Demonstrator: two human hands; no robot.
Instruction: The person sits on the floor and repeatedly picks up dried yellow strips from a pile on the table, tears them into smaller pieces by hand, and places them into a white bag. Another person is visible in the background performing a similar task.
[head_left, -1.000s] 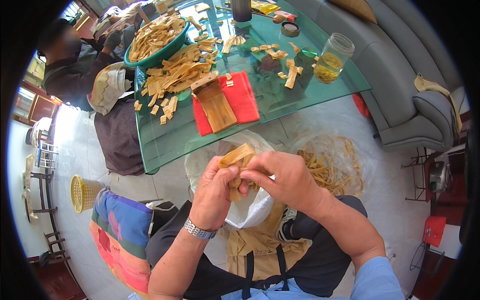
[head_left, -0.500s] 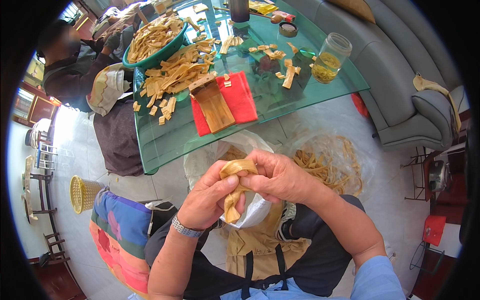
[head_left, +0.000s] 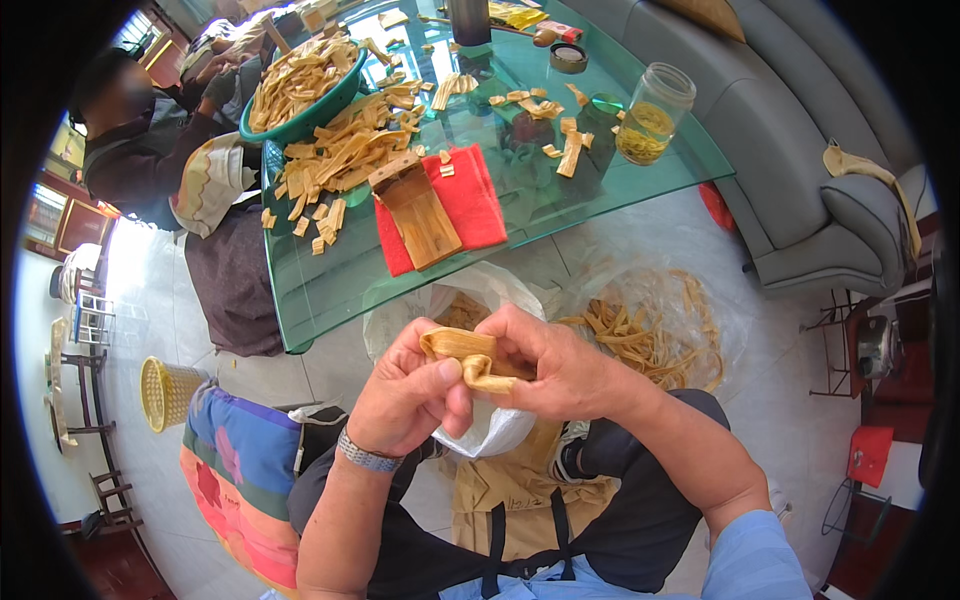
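A flat, tan fibrous strip is bent into folds between my two hands. My left hand pinches its left side, the thumb pressing on the lower fold. On the other side my right hand grips the strip, with part of it hidden behind the fingers. Both hands are closed and close together over an open white plastic bag, in which tan pieces show. To the right of the bag, loose long strips lie in clear plastic on the floor.
Ahead is a glass table bearing a wooden block on a red cloth, piled folded pieces, a heaped green basin and a glass jar. A person sits at left; a grey sofa stands right.
The strip's lower end, which hung down below my fingers, is now folded up and points right. My left hand has shifted its hold, and my right fingers have closed further around the strip.
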